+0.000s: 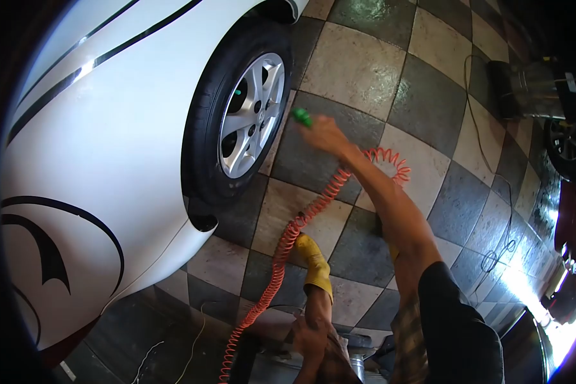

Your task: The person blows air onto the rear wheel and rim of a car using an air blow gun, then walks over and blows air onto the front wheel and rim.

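Note:
My right hand point(326, 136) is stretched out towards the wheel and closed around a small green tool point(302, 116). Only its green end shows past my fingers, so its exact kind is unclear. Apart from it, to the left, stands the silver alloy wheel point(254, 115) with its black tyre point(204, 121), on a white car point(121, 128). A coiled orange air hose point(278, 265) runs up from the bottom and loops behind my right forearm; where it ends is hidden. My left hand point(310, 339) rests on my leg, low in the view, its fingers laid over it.
Yellow boots point(315, 265) are on my feet, one touching the hose. The checkered tile floor point(358, 61) looks wet in places. Thin cables point(477, 128) lie at the right, near a metal canister point(534, 89) and another wheel point(566, 141). Loose wires lie at bottom left.

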Available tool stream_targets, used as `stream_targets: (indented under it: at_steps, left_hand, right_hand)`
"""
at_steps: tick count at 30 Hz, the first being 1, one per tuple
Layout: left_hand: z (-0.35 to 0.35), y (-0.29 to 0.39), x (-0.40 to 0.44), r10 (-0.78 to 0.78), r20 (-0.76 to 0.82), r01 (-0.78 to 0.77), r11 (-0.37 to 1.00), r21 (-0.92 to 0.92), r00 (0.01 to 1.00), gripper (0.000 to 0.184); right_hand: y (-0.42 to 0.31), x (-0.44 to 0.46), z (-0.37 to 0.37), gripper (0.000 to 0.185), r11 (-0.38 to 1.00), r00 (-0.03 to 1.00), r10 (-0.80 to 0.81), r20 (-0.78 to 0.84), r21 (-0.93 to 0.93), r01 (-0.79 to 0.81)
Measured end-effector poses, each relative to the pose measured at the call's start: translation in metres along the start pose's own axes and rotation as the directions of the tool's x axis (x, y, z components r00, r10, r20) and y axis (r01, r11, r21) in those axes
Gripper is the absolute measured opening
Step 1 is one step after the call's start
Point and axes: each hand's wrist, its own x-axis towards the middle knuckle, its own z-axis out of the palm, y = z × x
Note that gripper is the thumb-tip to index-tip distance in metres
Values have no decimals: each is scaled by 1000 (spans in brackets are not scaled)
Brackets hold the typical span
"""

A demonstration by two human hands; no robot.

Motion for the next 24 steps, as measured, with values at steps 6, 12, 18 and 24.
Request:
stream_targets:
  at_steps: [6, 12, 18, 24]
  left_hand:
    - [6, -5, -1, 25, -27, -25, 1000, 3, 999, 80]
    - [4, -2, 1, -19, -20, 18, 999, -48, 1000, 79]
    - [5, -9, -2, 15, -64, -20, 997, -77, 998, 77]
    - [8, -12, -2, 9, -26, -10, 998, -67, 1000, 80]
  right_hand:
    - [19, 48, 6, 53, 968, 999, -40, -13, -249, 36]
    - [-4, 52, -17, 52, 937, 976, 154, 152, -335, -95]
    - [-23, 40, -24, 43, 930, 983, 109, 146, -365, -48]
    - [-24, 32, -19, 29, 950, 1000, 13, -2, -312, -13]
